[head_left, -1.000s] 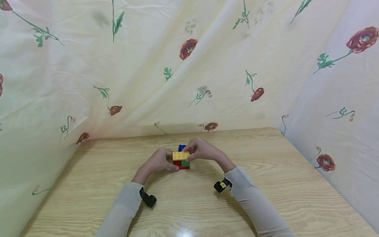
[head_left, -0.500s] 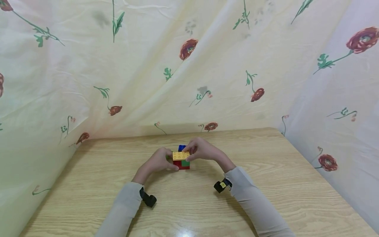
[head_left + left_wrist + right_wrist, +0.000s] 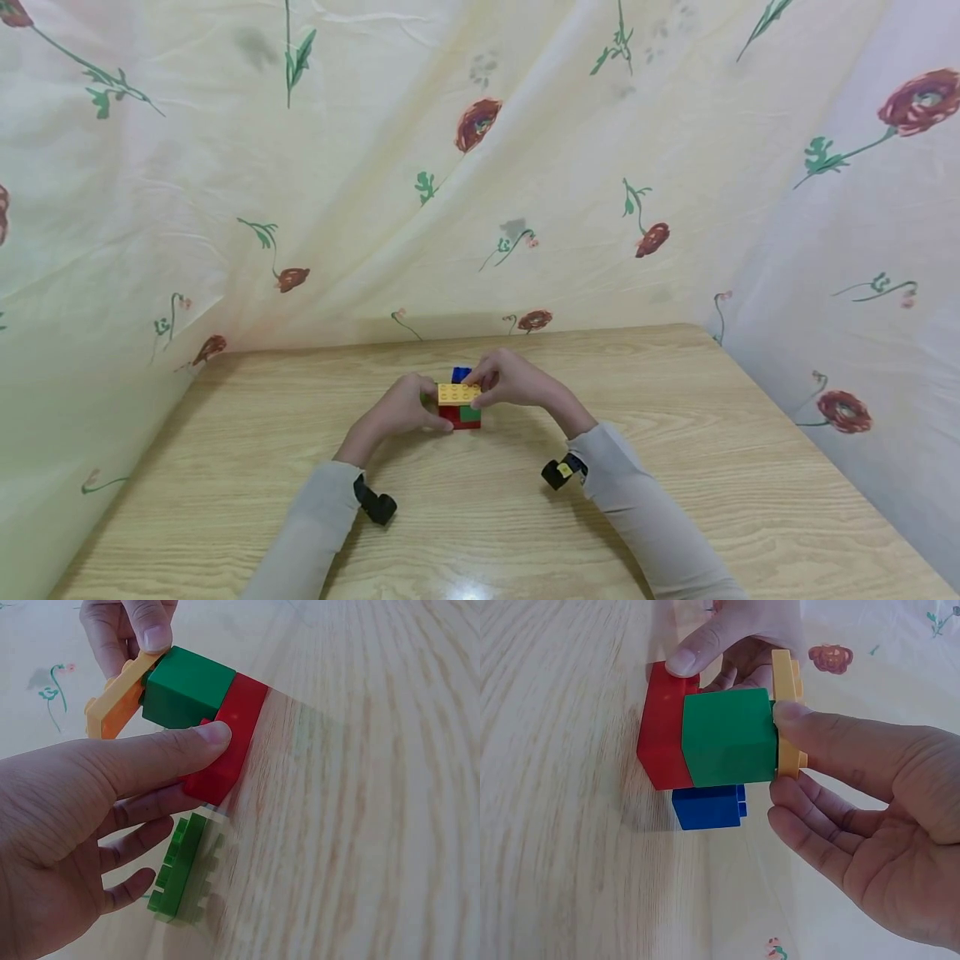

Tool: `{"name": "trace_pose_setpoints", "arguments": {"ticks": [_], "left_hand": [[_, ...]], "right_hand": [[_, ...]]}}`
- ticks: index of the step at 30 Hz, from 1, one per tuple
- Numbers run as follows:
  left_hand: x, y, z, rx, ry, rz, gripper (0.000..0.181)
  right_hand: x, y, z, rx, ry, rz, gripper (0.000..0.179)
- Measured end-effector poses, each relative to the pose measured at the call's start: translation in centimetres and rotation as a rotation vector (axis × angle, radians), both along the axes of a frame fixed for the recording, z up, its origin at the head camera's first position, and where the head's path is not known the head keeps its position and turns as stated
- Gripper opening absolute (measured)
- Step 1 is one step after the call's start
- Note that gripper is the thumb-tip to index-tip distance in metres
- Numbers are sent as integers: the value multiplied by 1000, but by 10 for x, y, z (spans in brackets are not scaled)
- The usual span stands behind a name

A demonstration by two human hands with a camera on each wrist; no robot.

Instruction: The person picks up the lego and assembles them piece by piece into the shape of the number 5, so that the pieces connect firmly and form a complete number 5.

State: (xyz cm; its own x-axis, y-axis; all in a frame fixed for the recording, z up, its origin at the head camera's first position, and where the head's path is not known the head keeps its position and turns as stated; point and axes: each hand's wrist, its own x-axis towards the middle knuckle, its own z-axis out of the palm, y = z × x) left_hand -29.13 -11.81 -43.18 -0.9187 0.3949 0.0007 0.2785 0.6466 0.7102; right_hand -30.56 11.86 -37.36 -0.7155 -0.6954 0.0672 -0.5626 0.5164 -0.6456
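Note:
My left hand [image 3: 97, 802] grips the red brick [image 3: 232, 742] at the bottom of a small stack, its thumb on the near face. On one end of the red brick sits a dark green block [image 3: 729, 739]. A thin yellow studded brick [image 3: 459, 394] lies on top of the green block, reaching out over the red brick's other end. Between thumb and fingers my right hand [image 3: 877, 787] pinches the yellow brick at its green-block end. In the right wrist view a narrow gap with studs shows between yellow and green.
A blue brick [image 3: 707, 808] stands on the wooden table [image 3: 465, 508] just behind the stack. A light green thin brick [image 3: 178, 870] lies near my left fingers. Flowered cloth [image 3: 360, 167] hangs behind and along the sides.

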Motion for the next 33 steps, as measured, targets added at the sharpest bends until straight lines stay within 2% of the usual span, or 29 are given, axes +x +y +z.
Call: {"name": "trace_pose_setpoints", "arguments": {"ticks": [10,33], "left_hand": [[0,1,0,-13,-6,15,32],[0,2,1,-7,5,8,31]], "right_hand": [[-1,-1,0,-2,0,18,30],[-7,3,-6,-38,-30,36,30]]}}
